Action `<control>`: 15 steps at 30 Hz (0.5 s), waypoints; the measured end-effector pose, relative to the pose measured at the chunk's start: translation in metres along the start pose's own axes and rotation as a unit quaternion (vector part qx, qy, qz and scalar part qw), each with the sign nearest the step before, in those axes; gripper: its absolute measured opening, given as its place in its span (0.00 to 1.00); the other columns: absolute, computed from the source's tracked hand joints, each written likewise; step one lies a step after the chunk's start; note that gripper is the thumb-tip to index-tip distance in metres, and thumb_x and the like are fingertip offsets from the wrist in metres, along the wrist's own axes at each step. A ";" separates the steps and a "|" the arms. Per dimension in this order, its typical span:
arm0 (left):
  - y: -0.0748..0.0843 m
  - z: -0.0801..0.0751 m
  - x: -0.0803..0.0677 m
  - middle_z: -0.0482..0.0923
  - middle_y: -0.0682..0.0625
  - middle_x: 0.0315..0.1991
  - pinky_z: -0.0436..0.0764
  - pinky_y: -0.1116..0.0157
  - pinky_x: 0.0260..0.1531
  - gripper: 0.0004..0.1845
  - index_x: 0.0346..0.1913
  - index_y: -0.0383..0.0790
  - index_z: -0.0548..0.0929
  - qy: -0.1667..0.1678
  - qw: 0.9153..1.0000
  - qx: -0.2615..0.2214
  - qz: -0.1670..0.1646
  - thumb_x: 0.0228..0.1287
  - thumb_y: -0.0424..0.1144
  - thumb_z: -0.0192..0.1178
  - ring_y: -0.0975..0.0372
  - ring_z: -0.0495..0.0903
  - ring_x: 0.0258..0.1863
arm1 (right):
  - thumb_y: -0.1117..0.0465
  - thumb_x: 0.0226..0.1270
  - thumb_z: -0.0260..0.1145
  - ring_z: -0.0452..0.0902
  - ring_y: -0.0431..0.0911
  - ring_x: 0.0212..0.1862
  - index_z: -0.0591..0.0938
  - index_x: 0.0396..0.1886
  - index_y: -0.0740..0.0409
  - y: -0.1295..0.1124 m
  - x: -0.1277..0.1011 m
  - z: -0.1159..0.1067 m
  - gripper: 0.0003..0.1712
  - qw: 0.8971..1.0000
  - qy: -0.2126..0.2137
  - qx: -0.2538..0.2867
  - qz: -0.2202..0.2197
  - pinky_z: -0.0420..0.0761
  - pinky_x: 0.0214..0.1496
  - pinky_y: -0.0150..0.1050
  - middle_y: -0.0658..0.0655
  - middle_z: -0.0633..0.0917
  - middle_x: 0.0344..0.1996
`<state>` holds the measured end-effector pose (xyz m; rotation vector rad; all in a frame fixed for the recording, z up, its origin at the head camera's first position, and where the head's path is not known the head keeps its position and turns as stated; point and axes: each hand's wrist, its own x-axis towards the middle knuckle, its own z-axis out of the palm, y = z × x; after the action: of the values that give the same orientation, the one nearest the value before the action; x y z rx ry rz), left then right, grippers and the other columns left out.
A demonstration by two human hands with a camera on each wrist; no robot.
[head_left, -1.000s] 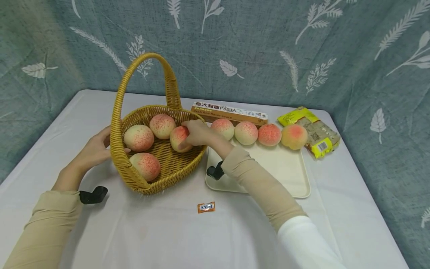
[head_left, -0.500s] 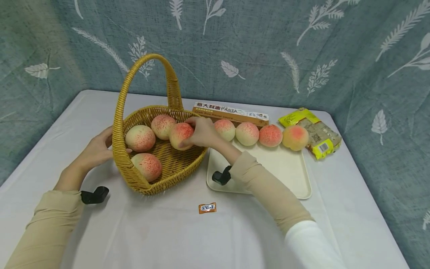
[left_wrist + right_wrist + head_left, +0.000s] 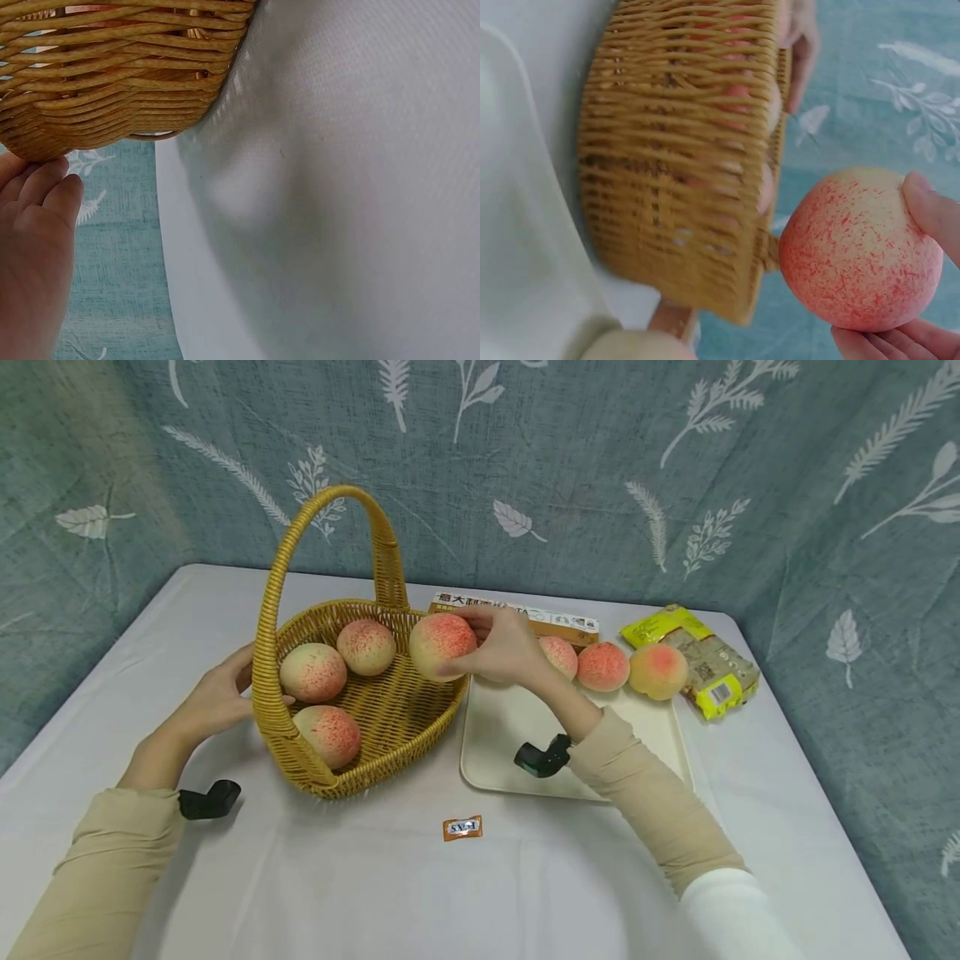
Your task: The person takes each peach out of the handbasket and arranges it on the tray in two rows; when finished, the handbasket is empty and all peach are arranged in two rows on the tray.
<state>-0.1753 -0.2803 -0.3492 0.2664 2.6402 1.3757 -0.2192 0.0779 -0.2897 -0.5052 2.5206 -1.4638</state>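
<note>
On my screen, the right hand (image 3: 506, 647) holds one peach (image 3: 442, 646) over the right rim of the basket (image 3: 401, 760). Its thumb and fingers are open only as wide as this fruit and press it from opposite sides. The left hand (image 3: 217, 697) grips the basket at its left side, by the foot of the handle; its fingers are nearly closed there on the wicker, partly hidden from me.

The basket stands on the left half of the table (image 3: 360, 893), with three other peaches (image 3: 326, 737) inside. To its right I see the tray (image 3: 510, 727), with more peaches (image 3: 602, 667) in a row along its far side, one partly behind the right hand. Behind them lies a box (image 3: 562, 625) near the table's far edge. A bag (image 3: 708, 664) lies by the far right corner, and a candy (image 3: 462, 828) is nearer to the front edge.
</note>
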 end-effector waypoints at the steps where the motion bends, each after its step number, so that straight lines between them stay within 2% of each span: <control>1: 0.000 0.000 0.000 0.46 0.31 0.74 0.51 0.33 0.64 0.51 0.77 0.36 0.47 0.000 1.000 0.002 -0.001 0.57 0.35 0.68 0.32 0.49 0.70 | 0.62 0.41 0.83 0.81 0.47 0.53 0.79 0.60 0.63 0.001 -0.003 -0.004 0.41 1.000 0.007 0.009 0.004 0.79 0.52 0.33 0.59 0.83 0.52; 6: -0.001 0.000 0.000 0.46 0.32 0.75 0.51 0.34 0.65 0.51 0.78 0.39 0.47 -0.004 1.000 0.004 -0.001 0.58 0.37 0.68 0.34 0.48 0.71 | 0.67 0.42 0.82 0.79 0.52 0.56 0.77 0.60 0.69 0.011 -0.021 -0.022 0.41 0.998 0.037 0.046 0.016 0.79 0.56 0.36 0.63 0.82 0.54; 11: -0.002 -0.001 0.001 0.44 0.34 0.76 0.49 0.34 0.66 0.52 0.78 0.40 0.46 -0.009 1.000 0.002 -0.008 0.58 0.38 0.68 0.35 0.47 0.72 | 0.67 0.41 0.83 0.80 0.53 0.55 0.77 0.59 0.69 0.026 -0.039 -0.033 0.41 0.998 0.059 0.017 0.022 0.79 0.56 0.38 0.65 0.82 0.53; 15: -0.001 -0.002 0.001 0.44 0.33 0.76 0.50 0.34 0.65 0.52 0.78 0.40 0.46 -0.010 1.000 0.002 -0.010 0.58 0.38 0.68 0.35 0.47 0.72 | 0.68 0.40 0.82 0.80 0.54 0.54 0.78 0.57 0.71 0.040 -0.052 -0.034 0.40 0.998 0.059 0.010 0.017 0.80 0.56 0.40 0.65 0.82 0.53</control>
<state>-0.1771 -0.2819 -0.3488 0.2523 2.6231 1.3549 -0.1900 0.1427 -0.3078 -0.3815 2.5869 -1.5466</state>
